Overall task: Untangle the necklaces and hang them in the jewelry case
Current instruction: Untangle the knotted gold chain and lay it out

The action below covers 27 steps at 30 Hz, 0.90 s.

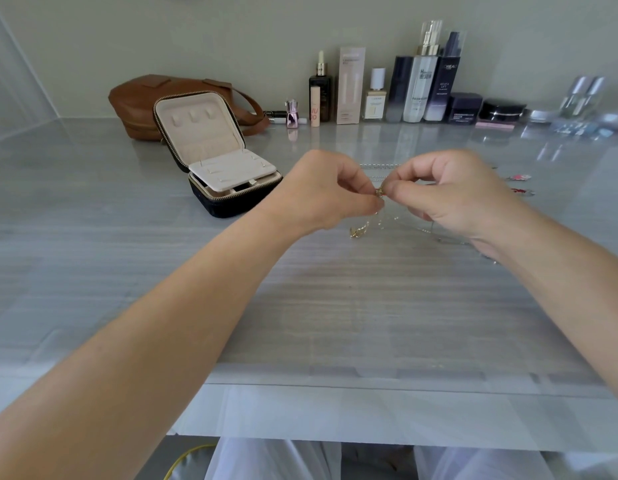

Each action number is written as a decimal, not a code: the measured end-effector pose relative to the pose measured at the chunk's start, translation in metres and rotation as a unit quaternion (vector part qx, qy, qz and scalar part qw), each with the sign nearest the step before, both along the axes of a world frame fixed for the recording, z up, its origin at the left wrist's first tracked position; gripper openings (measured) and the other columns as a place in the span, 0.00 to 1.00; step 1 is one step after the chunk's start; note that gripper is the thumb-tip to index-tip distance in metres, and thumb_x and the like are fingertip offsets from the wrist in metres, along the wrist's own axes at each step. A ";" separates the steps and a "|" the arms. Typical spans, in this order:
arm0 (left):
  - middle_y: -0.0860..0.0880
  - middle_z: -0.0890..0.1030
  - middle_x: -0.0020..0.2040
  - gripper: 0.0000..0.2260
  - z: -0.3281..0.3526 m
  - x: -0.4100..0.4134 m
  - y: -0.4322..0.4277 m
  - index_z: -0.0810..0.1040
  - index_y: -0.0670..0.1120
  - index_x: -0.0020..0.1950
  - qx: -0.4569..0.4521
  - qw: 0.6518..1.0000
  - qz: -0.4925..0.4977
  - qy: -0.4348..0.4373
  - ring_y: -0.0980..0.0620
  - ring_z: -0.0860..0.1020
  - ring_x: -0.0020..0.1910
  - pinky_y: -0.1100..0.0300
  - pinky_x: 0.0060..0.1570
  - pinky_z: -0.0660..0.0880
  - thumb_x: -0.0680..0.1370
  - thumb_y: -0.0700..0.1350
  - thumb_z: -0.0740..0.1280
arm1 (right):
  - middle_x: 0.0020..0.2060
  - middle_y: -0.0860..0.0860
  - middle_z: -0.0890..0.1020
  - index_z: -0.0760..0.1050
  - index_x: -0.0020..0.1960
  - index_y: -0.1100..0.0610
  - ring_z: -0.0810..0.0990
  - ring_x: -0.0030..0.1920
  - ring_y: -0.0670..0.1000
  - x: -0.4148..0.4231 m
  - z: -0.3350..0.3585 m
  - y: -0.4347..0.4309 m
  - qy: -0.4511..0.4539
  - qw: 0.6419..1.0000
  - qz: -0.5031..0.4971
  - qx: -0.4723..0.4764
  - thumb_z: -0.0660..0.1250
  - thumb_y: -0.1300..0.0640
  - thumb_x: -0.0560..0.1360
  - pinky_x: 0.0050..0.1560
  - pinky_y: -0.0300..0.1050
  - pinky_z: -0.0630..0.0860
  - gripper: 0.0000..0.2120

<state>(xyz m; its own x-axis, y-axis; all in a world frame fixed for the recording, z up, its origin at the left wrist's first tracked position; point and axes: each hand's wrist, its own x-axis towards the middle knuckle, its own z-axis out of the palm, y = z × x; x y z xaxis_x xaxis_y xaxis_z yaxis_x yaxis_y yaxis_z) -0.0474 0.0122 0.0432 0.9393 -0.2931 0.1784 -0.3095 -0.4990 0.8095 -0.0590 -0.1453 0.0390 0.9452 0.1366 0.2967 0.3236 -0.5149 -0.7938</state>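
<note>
Both forearms reach from the lower corners across the grey desk (335, 306) to centre frame. The left hand (321, 192) and right hand (449, 192) meet fingertip to fingertip, each pinching the gold necklace (379, 192); its chain trails down below them. The jewelry case (214, 157) stands open at centre left, apart from the hands. A brown bag (155, 95) and cosmetic bottles (418, 88) line the wall behind.

The jewelry case (217, 157), dark outside and cream inside, stands open at far left, lid upright. Right of it a fine gold necklace (379, 192) is lifted, its chain trailing to a gold pendant (356, 232) on the table (300, 306). A silver chain (380, 165) lies just beyond.
</note>
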 end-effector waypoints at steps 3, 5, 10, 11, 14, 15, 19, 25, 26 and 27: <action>0.53 0.74 0.28 0.03 0.003 -0.002 0.001 0.80 0.45 0.38 0.006 1.000 0.002 0.002 0.61 0.66 0.19 0.72 0.18 0.59 0.71 0.41 0.73 | 0.17 0.36 0.72 0.77 0.38 0.51 0.70 0.22 0.34 0.000 0.000 0.001 0.001 1.000 0.001 -0.002 0.68 0.60 0.73 0.27 0.23 0.62 0.07; 0.53 0.75 0.28 0.02 0.004 -0.002 0.002 0.81 0.45 0.39 0.015 1.000 0.008 -0.001 0.61 0.67 0.19 0.72 0.18 0.60 0.71 0.41 0.73 | 0.17 0.36 0.72 0.77 0.37 0.51 0.70 0.22 0.35 -0.001 0.000 0.000 0.003 1.000 -0.004 -0.004 0.68 0.59 0.73 0.26 0.24 0.62 0.07; 0.54 0.75 0.28 0.05 0.005 0.001 0.005 0.80 0.50 0.36 0.010 0.999 0.035 -0.008 0.61 0.67 0.21 0.70 0.19 0.61 0.72 0.44 0.72 | 0.16 0.37 0.71 0.77 0.36 0.51 0.69 0.21 0.36 0.000 0.000 0.000 0.010 1.000 -0.019 -0.008 0.69 0.58 0.72 0.25 0.25 0.62 0.07; 0.54 0.75 0.28 0.05 0.005 0.001 0.006 0.80 0.50 0.36 0.007 0.999 0.039 -0.007 0.60 0.67 0.23 0.70 0.20 0.60 0.72 0.45 0.72 | 0.16 0.37 0.71 0.77 0.36 0.51 0.69 0.21 0.36 0.000 0.000 0.000 0.011 1.000 -0.020 -0.009 0.69 0.58 0.72 0.25 0.25 0.62 0.06; 0.54 0.76 0.30 0.06 0.006 0.001 0.006 0.79 0.52 0.36 0.009 0.999 0.040 -0.003 0.53 0.71 0.33 0.68 0.23 0.63 0.73 0.46 0.71 | 0.18 0.37 0.73 0.78 0.36 0.52 0.69 0.21 0.36 0.000 -0.001 0.001 0.015 1.000 -0.024 -0.014 0.69 0.59 0.71 0.25 0.24 0.63 0.07; 0.53 0.77 0.31 0.06 0.006 0.001 0.006 0.79 0.52 0.36 0.010 0.999 0.037 -0.003 0.52 0.71 0.34 0.68 0.24 0.64 0.73 0.46 0.70 | 0.20 0.39 0.74 0.78 0.36 0.52 0.69 0.21 0.36 0.000 -0.001 0.001 0.015 0.999 -0.025 -0.017 0.69 0.59 0.71 0.25 0.24 0.63 0.06; 0.51 0.78 0.34 0.06 0.007 0.001 0.007 0.79 0.51 0.36 0.004 0.999 0.040 -0.002 0.51 0.71 0.36 0.66 0.27 0.65 0.73 0.44 0.69 | 0.30 0.45 0.76 0.78 0.37 0.54 0.69 0.21 0.37 -0.002 0.000 0.000 0.015 0.999 -0.028 -0.027 0.69 0.61 0.71 0.25 0.24 0.63 0.05; 0.48 0.77 0.35 0.08 0.008 0.006 0.010 0.77 0.50 0.33 -0.013 0.998 0.068 -0.007 0.52 0.73 0.36 0.66 0.29 0.67 0.73 0.44 0.67 | 0.31 0.47 0.77 0.78 0.35 0.52 0.69 0.23 0.37 -0.001 -0.002 0.000 0.010 0.998 -0.034 -0.046 0.70 0.60 0.70 0.26 0.25 0.64 0.06; 0.49 0.78 0.34 0.08 0.008 0.007 0.011 0.77 0.50 0.33 -0.016 0.997 0.074 -0.001 0.53 0.73 0.36 0.65 0.31 0.67 0.72 0.44 0.67 | 0.31 0.47 0.77 0.78 0.35 0.52 0.69 0.23 0.37 -0.001 -0.002 0.000 0.010 0.998 -0.035 -0.046 0.70 0.60 0.70 0.26 0.25 0.64 0.07; 0.51 0.78 0.33 0.08 0.008 0.007 0.010 0.77 0.49 0.33 -0.021 0.997 0.079 0.007 0.54 0.74 0.34 0.64 0.31 0.68 0.72 0.43 0.67 | 0.30 0.46 0.76 0.77 0.34 0.52 0.69 0.23 0.37 -0.001 -0.002 0.000 0.012 0.998 -0.034 -0.044 0.70 0.60 0.70 0.26 0.25 0.64 0.07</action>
<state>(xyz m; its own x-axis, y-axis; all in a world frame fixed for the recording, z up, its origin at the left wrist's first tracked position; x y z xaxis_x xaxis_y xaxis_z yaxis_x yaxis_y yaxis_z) -0.0401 0.0226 0.0516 0.9754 -0.1349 0.1743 -0.2191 -0.5065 0.8340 -0.0598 -0.1451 0.0368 0.9597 0.0974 0.2637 0.2676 -0.6036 -0.7511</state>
